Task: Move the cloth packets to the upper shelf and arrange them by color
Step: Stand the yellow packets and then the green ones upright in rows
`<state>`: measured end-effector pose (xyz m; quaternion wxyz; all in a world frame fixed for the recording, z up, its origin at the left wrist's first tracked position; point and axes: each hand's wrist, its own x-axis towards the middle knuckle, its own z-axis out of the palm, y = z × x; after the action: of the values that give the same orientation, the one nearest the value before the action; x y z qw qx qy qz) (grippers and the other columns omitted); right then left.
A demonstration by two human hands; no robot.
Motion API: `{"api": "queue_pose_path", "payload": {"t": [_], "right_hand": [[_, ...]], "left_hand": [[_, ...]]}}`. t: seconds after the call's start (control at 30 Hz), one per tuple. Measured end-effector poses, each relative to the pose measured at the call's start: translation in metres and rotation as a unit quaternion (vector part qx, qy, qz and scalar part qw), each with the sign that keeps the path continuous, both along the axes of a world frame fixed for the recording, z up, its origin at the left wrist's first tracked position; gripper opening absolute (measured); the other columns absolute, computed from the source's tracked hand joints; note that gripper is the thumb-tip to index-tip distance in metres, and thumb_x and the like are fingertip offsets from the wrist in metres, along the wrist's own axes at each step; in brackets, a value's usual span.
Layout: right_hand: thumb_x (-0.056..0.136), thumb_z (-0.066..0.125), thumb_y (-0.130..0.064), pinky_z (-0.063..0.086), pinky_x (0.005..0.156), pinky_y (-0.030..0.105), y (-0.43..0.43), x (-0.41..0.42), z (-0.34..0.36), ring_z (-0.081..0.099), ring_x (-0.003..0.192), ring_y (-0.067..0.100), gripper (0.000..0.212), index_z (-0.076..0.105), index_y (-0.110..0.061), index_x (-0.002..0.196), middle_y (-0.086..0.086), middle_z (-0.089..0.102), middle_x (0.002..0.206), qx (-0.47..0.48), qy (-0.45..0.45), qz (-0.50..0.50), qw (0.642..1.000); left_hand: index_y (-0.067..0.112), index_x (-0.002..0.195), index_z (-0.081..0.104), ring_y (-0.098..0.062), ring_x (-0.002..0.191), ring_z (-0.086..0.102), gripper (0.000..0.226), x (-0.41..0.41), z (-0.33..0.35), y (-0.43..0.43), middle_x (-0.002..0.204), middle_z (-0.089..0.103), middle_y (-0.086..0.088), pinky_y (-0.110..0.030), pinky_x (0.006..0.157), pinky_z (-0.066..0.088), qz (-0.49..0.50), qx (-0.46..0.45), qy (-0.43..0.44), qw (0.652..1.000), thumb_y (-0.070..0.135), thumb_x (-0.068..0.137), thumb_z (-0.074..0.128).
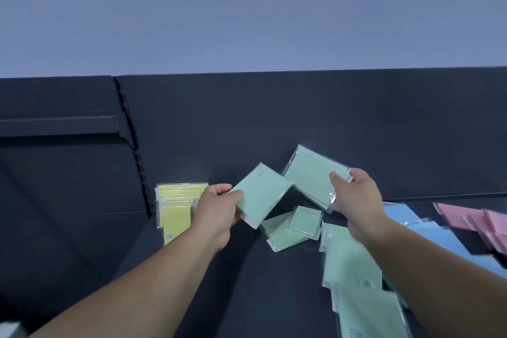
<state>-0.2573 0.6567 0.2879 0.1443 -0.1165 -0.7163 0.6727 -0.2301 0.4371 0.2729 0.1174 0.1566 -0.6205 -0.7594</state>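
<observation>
My left hand (219, 207) grips a green cloth packet (260, 195) by its lower left corner, held tilted above the dark shelf (208, 269). My right hand (356, 197) pinches the right end of a second, larger green packet (310, 175), also raised and tilted. The two held packets nearly touch at their corners. Below them lie two loose green packets (290, 228), and more green packets (354, 269) trail toward me on the right. A stack of yellow packets (177, 206) stands at the left of the shelf.
Blue packets (428, 230) and pink packets (472, 221) lie spread at the right. A dark back panel (274, 118) rises behind the shelf. A slotted upright (137, 162) and a bracket (63, 121) mark the neighbouring bay at left.
</observation>
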Motion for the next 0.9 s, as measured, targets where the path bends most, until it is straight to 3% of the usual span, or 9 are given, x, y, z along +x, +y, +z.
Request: {"api": "queue_pose_path", "payload": {"t": [0.17,0.23,0.3,0.4,0.47,0.63,0.73,0.83,0.9], "right_hand": [[0.095,0.059,-0.019,0.056,0.073,0.034,-0.03,0.015,-0.005,0.062,0.08,0.02,0.053,0.035,-0.014,0.142,0.015,0.064,0.112,-0.151,-0.032,0.109,0.982],[0.097,0.057,-0.016,0.057,0.068,0.032,-0.04,0.022,-0.002,0.071,0.088,0.022,0.031,0.044,-0.013,0.126,0.016,0.072,0.108,-0.229,-0.034,0.168,0.958],[0.098,0.055,-0.015,0.057,0.058,0.026,-0.047,0.027,0.002,0.074,0.083,0.02,0.005,0.051,-0.014,0.1,0.006,0.076,0.092,-0.238,-0.022,0.204,0.949],[0.098,0.055,-0.017,0.06,0.073,0.034,-0.054,0.03,0.003,0.072,0.092,0.023,0.015,0.047,-0.012,0.111,0.015,0.072,0.106,-0.231,-0.007,0.222,0.947],[0.098,0.056,-0.019,0.057,0.088,0.045,-0.058,0.031,0.001,0.07,0.098,0.028,0.029,0.044,-0.009,0.122,0.025,0.065,0.116,-0.186,-0.009,0.227,0.956],[0.093,0.063,-0.019,0.059,0.082,0.044,-0.065,0.037,-0.002,0.073,0.089,0.023,0.027,0.051,-0.018,0.117,0.006,0.073,0.102,-0.083,0.007,0.262,0.962],[0.086,0.062,-0.006,0.061,0.073,0.041,-0.06,0.037,0.0,0.073,0.083,0.022,0.033,0.055,-0.026,0.111,0.002,0.072,0.1,0.031,0.016,0.265,0.964],[0.083,0.058,-0.007,0.058,0.06,0.028,-0.056,0.04,0.004,0.071,0.076,0.015,0.038,0.057,-0.036,0.106,-0.006,0.07,0.097,0.189,0.05,0.275,0.941],[0.084,0.057,-0.009,0.057,0.058,0.025,-0.056,0.041,0.003,0.069,0.073,0.014,0.039,0.055,-0.041,0.106,-0.009,0.068,0.097,0.254,0.053,0.295,0.92]], "left_hand": [[0.013,0.1,0.053,-0.02,0.082,0.061,0.022,0.006,-0.001,0.011,0.095,0.06,-0.008,-0.036,0.074,0.057,0.056,0.014,0.036,0.998,0.009,0.085,0.068],[0.013,0.102,0.053,-0.016,0.077,0.059,0.029,0.009,-0.004,0.012,0.087,0.056,-0.001,-0.039,0.079,0.057,0.056,-0.057,0.029,0.996,0.017,0.082,0.074],[0.014,0.103,0.055,-0.014,0.076,0.062,0.031,0.013,-0.005,0.011,0.089,0.061,-0.001,-0.029,0.066,0.056,0.0,-0.102,0.018,0.995,0.025,0.082,0.074],[0.011,0.101,0.063,-0.008,0.065,0.063,0.025,0.014,-0.006,0.009,0.089,0.07,-0.001,-0.015,0.048,0.046,-0.043,-0.159,-0.008,0.986,0.032,0.088,0.067],[0.005,0.095,0.063,-0.007,0.054,0.06,0.026,0.015,-0.006,0.011,0.081,0.07,-0.003,-0.015,0.045,0.045,-0.034,-0.123,-0.015,0.992,0.03,0.09,0.065],[-0.002,0.091,0.059,-0.016,0.057,0.062,0.031,0.018,-0.007,0.013,0.076,0.068,-0.009,-0.025,0.057,0.057,-0.055,-0.021,-0.048,0.997,0.028,0.091,0.064],[-0.004,0.109,0.055,-0.015,0.068,0.064,0.044,0.019,-0.012,0.007,0.094,0.068,-0.008,-0.031,0.07,0.058,-0.054,-0.112,-0.063,0.99,0.032,0.087,0.068],[0.019,0.142,0.029,-0.015,0.111,0.053,0.082,0.021,-0.015,-0.001,0.129,0.048,0.005,-0.031,0.093,0.044,-0.016,-0.279,-0.031,0.96,0.038,0.077,0.076],[0.033,0.148,0.017,-0.011,0.126,0.041,0.096,0.021,-0.013,-0.006,0.141,0.036,0.01,-0.033,0.103,0.038,-0.02,-0.295,0.018,0.955,0.047,0.073,0.076]]}}
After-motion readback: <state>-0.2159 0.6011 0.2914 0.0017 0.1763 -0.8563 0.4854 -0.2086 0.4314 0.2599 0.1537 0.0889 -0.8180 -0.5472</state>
